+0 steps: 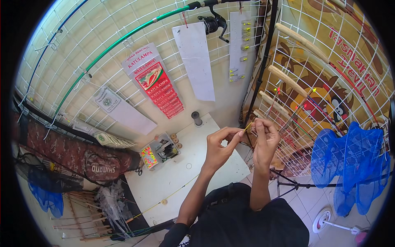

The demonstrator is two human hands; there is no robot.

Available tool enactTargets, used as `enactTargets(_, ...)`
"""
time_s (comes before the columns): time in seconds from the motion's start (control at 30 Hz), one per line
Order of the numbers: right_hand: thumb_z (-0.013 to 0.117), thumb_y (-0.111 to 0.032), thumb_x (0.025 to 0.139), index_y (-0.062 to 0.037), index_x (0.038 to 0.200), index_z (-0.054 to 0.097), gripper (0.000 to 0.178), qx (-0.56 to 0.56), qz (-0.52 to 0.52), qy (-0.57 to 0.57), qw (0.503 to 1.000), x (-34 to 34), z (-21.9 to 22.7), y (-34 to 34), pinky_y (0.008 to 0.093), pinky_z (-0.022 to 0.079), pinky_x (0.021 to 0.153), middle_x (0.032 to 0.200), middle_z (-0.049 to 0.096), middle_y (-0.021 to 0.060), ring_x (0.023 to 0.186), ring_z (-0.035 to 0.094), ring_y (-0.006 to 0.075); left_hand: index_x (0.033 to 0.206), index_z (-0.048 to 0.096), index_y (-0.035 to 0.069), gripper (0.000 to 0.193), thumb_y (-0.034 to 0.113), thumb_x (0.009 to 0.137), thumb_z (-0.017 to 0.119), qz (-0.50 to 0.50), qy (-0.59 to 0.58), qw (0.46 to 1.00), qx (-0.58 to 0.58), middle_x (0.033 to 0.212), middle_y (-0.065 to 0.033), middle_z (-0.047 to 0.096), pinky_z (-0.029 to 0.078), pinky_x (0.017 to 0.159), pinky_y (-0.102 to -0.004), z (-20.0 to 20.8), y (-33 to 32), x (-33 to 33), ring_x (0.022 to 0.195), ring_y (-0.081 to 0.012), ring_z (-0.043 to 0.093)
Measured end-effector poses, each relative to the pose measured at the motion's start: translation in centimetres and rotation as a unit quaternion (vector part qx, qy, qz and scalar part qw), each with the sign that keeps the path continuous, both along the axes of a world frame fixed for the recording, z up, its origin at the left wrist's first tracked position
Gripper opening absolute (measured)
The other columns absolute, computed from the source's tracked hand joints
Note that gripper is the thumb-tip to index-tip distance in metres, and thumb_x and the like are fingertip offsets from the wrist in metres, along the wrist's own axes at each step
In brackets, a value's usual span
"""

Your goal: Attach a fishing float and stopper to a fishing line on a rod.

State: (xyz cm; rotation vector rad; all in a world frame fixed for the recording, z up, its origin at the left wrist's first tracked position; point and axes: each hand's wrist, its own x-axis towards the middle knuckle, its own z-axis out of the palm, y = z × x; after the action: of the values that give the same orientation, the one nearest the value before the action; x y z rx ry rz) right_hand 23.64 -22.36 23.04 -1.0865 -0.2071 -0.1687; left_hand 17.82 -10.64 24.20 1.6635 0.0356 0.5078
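A box holds bright beads — left hand and right hand pinch something yellow.

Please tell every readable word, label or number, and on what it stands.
I won't copy wording; lettering stands here:
Red hanging strip: large, legible.
Camouflage bag: pale, legible.
Yellow cartoon backdrop: red, legible.
White card with green emblem: small print unreadable.
Packet below card: too small.

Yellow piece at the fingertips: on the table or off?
Off: the yellow piece is held up between the left hand and right hand, clear of the table.
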Motion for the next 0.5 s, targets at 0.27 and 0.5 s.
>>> enactTargets(0.27,0.069,0.000,0.086,0.0032,0.108,0.056,0.026,0.026,-0.076,-0.030,0.996,-0.4,0.1,1.2,0.0222,0.048,0.079,0.087,0.068,0.0102,0.083,0.064,0.0119,0.097,0.071,0.000,0.013,0.010,0.090,0.066,0.010,-0.013,1.000,0.027,0.075,-0.0052,0.067,0.044,0.055,-0.0211,0.3,0.0,-0.3,0.063,-0.0065,0.059)
enactTargets(0.5,0.071,0.004,0.083,0.0017,0.101,0.053,0.025,0.026,-0.127,-0.045,0.991,-0.7,0.4,1.6,0.0244,0.052,0.080,0.088,0.067,0.0138,0.085,0.067,0.0165,0.096,0.071,0.000,0.011,0.006,0.088,0.067,0.011,-0.013,0.999,0.031,0.076,-0.0062,0.067,0.046,0.057,-0.0220,0.7,0.0,-0.4,0.065,-0.0083,0.063)
